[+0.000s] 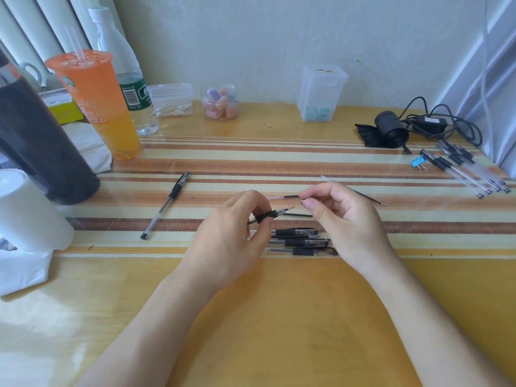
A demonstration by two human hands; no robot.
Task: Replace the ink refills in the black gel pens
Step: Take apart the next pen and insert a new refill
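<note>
Orange cup (pixel 95 99) upper left on surface (pixel 279 317). Capped pen (pixel 166 205) left of centre. Left hand (pixel 231 236) grip grasping gel pen (pixel 268 215), tip exposed. Right hand (pixel 343 216) pinching small tip piece (pixel 302 202). Pen pile (pixel 303 242) beneath hands, partly hidden. Finished pens (pixel 463 169) right edge.

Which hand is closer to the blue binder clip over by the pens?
Right. The right hand sits mid-table, with the blue binder clip up and to its right. The left hand, holding a pen, is farther left.

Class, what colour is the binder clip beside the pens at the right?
Light blue, seen in the head view.
</note>
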